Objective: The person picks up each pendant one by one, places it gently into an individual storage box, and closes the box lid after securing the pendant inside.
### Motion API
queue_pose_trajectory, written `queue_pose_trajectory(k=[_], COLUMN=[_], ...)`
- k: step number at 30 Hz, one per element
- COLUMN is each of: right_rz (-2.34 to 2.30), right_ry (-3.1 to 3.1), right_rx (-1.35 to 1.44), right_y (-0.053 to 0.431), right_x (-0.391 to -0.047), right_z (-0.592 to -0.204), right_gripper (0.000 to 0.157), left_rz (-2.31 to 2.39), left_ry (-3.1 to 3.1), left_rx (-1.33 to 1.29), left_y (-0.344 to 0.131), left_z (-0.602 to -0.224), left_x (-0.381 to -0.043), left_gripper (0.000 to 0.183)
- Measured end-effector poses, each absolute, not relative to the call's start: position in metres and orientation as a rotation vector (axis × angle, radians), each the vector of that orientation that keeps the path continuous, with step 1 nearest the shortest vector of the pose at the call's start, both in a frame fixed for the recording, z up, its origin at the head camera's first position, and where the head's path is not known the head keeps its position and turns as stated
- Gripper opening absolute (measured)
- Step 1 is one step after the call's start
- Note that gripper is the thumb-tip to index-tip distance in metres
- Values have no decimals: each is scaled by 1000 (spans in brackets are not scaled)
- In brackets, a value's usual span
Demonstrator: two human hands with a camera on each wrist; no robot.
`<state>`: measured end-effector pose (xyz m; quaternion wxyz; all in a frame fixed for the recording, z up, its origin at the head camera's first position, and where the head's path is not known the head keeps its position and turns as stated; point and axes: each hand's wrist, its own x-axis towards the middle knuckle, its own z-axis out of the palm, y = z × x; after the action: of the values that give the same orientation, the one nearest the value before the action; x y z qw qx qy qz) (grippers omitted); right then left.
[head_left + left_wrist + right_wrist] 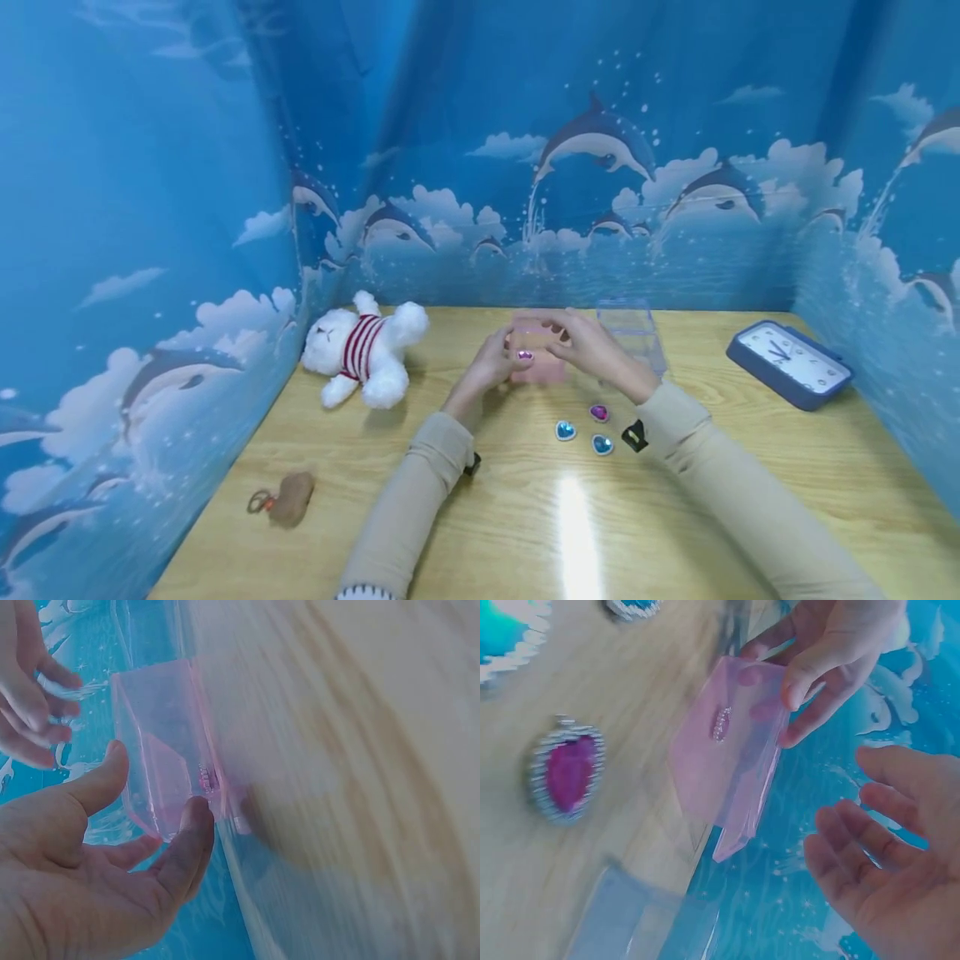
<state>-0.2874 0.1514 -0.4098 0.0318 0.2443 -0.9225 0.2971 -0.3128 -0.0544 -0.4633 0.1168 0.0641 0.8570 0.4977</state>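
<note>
A translucent pink plastic box (547, 372) stands near the table's back edge, with a pink gem in a beaded silver rim (721, 724) inside it. My left hand (492, 362) is at the box's left end, thumb and fingers apart; in the right wrist view its fingertips (796, 696) appear to touch the box. Relaxed and holding nothing, my right hand (885, 862) hovers by the box's other side. On the table in front lie a magenta gem (598, 412) and two blue heart gems, one to the left (565, 430) and one nearer (602, 444).
A clear plastic box (630, 321) stands open behind my right hand. To the far right is a blue-framed clock (791, 362). A white plush toy in a striped top (363, 346) lies at the left, and a brown pouch with a ring (291, 498) is nearer.
</note>
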Motion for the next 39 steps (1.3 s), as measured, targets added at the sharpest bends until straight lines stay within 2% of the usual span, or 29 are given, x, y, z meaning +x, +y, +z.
queue_pose_trajectory(k=[5, 14, 22, 39], right_rz=[879, 714, 841, 605], right_ry=[-2803, -2898, -3001, -2938], right_rx=[831, 954, 1106, 1248], right_y=[170, 200, 219, 218], right_x=[-265, -238, -236, -234], right_z=[-415, -430, -445, -460], right_gripper=[45, 45, 43, 36], left_rz=[1469, 1451, 1505, 1460], left_ry=[2522, 2503, 2460, 2477], left_rx=[196, 207, 209, 164], left_y=[-57, -61, -59, -57], left_z=[-465, -467, -466, -464], left_x=[-313, -314, -314, -315], left_gripper=[87, 86, 87, 88])
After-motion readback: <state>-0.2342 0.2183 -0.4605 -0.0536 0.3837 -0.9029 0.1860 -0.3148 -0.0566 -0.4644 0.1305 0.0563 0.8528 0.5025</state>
